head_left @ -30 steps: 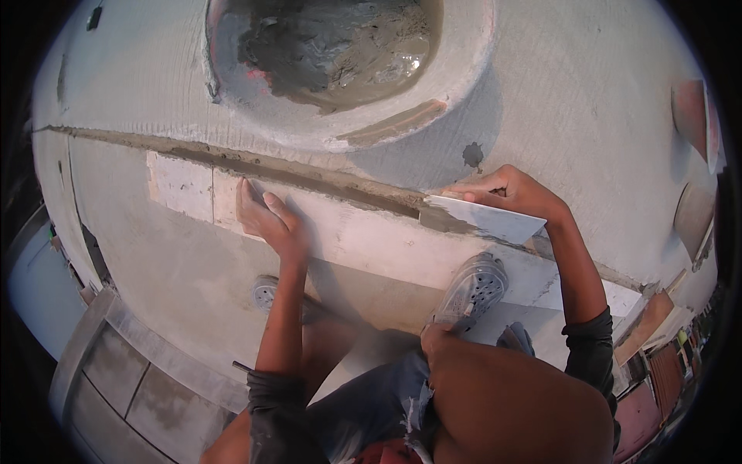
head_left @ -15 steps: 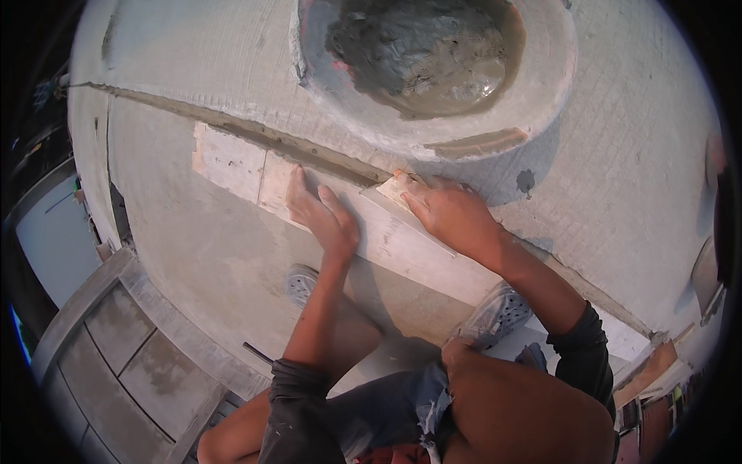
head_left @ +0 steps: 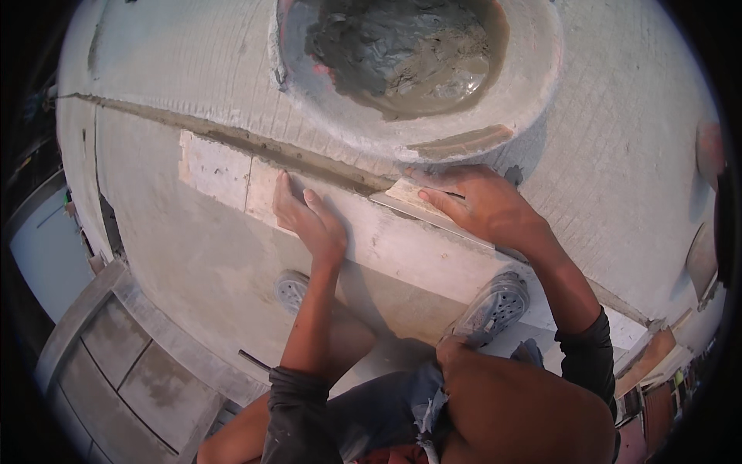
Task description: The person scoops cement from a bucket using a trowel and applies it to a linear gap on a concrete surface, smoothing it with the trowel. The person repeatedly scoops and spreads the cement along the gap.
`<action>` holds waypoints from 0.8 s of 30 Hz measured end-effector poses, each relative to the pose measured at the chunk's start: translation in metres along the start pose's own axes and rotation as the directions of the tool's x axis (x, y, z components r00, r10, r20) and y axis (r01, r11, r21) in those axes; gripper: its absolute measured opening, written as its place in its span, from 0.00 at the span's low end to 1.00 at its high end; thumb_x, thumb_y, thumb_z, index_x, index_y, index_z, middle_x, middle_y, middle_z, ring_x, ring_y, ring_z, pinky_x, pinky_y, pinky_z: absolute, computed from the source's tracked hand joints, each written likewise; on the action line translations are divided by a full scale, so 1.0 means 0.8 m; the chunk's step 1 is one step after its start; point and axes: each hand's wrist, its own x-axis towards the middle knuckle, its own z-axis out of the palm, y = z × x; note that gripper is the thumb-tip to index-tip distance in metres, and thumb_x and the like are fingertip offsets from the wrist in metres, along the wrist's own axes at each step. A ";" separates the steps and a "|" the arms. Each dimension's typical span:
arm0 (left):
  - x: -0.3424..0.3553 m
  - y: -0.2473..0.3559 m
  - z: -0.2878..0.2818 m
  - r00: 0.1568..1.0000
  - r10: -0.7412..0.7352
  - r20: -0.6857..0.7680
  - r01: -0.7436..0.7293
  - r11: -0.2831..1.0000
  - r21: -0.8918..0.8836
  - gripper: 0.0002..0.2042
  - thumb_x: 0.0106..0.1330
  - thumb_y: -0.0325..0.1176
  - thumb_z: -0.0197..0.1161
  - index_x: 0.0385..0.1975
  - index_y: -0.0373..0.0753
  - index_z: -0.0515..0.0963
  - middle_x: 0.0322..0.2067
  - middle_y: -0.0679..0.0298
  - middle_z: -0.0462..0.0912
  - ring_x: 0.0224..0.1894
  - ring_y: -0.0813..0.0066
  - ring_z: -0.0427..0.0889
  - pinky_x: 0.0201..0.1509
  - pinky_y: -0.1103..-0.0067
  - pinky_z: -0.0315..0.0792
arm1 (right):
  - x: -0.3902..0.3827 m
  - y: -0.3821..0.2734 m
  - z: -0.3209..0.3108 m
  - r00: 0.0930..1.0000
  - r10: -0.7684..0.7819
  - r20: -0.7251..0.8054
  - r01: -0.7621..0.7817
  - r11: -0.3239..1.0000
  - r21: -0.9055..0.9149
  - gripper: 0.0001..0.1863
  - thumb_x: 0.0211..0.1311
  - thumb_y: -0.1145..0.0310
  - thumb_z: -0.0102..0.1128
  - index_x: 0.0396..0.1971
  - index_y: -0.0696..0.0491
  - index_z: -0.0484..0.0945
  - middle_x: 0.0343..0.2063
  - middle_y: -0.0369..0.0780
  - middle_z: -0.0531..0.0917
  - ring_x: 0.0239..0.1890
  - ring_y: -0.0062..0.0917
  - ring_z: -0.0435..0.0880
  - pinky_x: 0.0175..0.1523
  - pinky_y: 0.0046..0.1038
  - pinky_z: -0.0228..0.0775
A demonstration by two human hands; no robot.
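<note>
My right hand (head_left: 488, 207) is wrapped round a flat trowel (head_left: 408, 193) with a thin metal blade and a pale wooden top. The blade lies along the upper edge of a long pale board (head_left: 406, 255), beside a narrow groove (head_left: 328, 170) lined with wet grey mortar. Farther left, my left hand (head_left: 311, 226) rests against the same board, fingers stretched out and holding nothing. Some of my right fingers are hidden behind the trowel. Just beyond the groove stands a round, wide-rimmed basin (head_left: 533, 81) with wet grey mortar (head_left: 394, 50) inside.
A shorter pale board piece (head_left: 215, 172) continues the line at the left. My shoes (head_left: 495, 309) straddle the space below the board. A raised frame with grey panels (head_left: 162, 387) is at lower left. Wood scraps (head_left: 653, 352) lie at the far right.
My right hand has slid rightward with the trowel, and its grip has shifted back along the tool. My left hand stays at the board. The whole view has drifted slightly.
</note>
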 end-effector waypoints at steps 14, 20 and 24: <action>0.007 0.016 -0.002 1.000 -0.013 -0.021 0.015 0.991 0.129 0.22 0.84 0.37 0.53 0.73 0.35 0.70 0.74 0.50 0.66 0.78 0.50 0.61 0.80 0.52 0.49 | 0.049 -0.002 0.004 0.966 0.064 0.249 -0.030 0.990 -0.140 0.29 0.81 0.45 0.51 0.58 0.55 0.86 0.46 0.51 0.90 0.52 0.46 0.88 0.59 0.44 0.77; 0.004 0.018 0.003 1.000 -0.015 -0.014 0.017 0.991 0.129 0.22 0.86 0.38 0.51 0.74 0.36 0.70 0.75 0.49 0.66 0.77 0.49 0.62 0.80 0.51 0.50 | -0.081 0.103 -0.008 0.992 0.043 0.117 -0.022 0.984 -0.175 0.29 0.77 0.45 0.60 0.50 0.60 0.90 0.42 0.52 0.91 0.46 0.43 0.90 0.56 0.42 0.78; 0.006 0.010 -0.001 1.000 -0.005 -0.027 0.008 0.990 0.139 0.22 0.86 0.38 0.51 0.74 0.36 0.69 0.75 0.49 0.66 0.77 0.49 0.62 0.79 0.51 0.51 | -0.109 0.099 -0.058 0.935 0.247 0.255 -0.241 0.969 -0.058 0.26 0.76 0.47 0.62 0.52 0.55 0.91 0.43 0.53 0.92 0.44 0.42 0.91 0.54 0.38 0.79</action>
